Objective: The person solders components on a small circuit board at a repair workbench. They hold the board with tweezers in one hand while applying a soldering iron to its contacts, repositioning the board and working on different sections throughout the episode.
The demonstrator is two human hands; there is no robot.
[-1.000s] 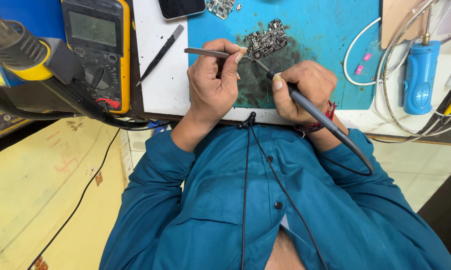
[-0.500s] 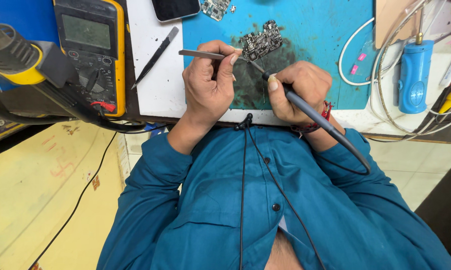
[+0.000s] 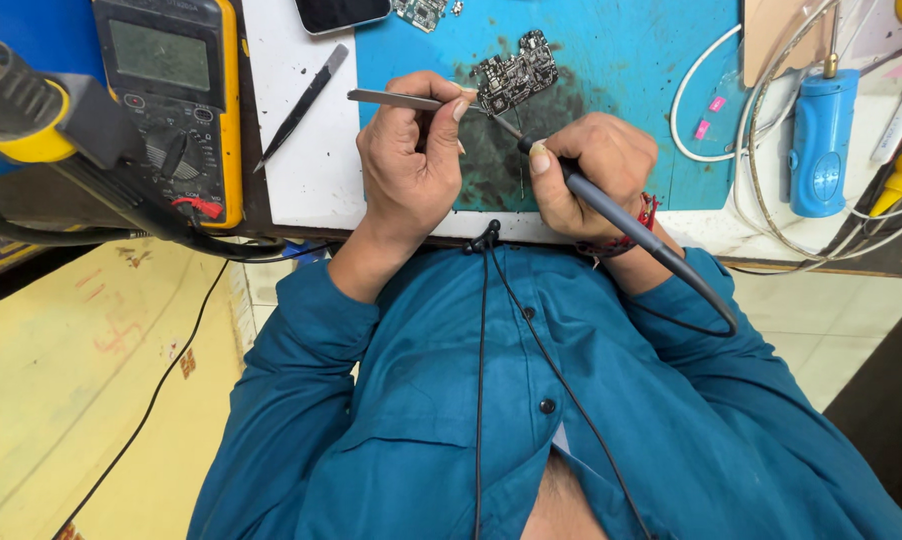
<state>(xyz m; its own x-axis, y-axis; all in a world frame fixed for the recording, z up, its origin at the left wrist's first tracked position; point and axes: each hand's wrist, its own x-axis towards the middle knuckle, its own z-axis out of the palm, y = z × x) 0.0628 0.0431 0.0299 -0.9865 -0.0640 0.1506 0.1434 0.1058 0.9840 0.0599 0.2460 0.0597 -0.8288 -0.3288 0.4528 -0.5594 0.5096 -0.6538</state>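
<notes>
Blue mat (image 3: pixel 631 90) | left hand (image 3: pixel 411 165) clamps tweezers (image 3: pixel 396 98) | right hand (image 3: pixel 596 170) clamps soldering iron (image 3: pixel 621 215) at circuit board (image 3: pixel 514 73)

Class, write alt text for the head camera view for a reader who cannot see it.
A person's left hand holds tweezers at a small circuit board while the right hand points a corded soldering iron at it, on a blue mat. A yellow multimeter sits left.

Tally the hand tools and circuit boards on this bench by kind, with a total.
Metal tweezers: 2, one in the left hand, one loose on the white mat
Grey corded soldering iron: 1, in the right hand
Dark circuit boards: 2, one at the iron tip, one at the top edge
Yellow multimeter: 1
Total: 6
</notes>
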